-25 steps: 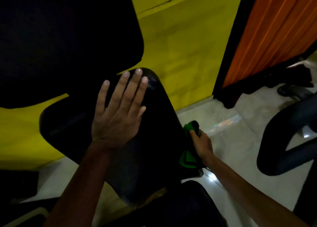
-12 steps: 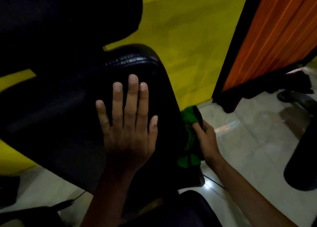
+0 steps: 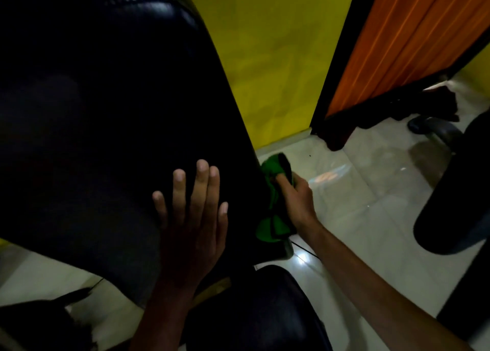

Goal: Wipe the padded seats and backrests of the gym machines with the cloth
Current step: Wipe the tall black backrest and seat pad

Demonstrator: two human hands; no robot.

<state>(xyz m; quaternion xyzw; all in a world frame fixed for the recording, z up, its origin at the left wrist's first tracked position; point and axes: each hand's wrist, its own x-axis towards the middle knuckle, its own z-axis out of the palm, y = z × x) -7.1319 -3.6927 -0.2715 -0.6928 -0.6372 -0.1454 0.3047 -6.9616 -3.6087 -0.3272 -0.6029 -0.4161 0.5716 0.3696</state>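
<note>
Both hands work one glossy black padded backrest (image 3: 111,117) — my left hand (image 3: 192,226) lies flat, fingers straight; my right hand (image 3: 297,199) grips the crumpled green cloth (image 3: 270,191) against its right edge, hanging lengthwise — yellow wall (image 3: 270,59) beyond.

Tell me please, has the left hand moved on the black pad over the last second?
Yes. The left hand lay flat near the black pad's rounded top edge; now it rests flat much lower on it.
</note>
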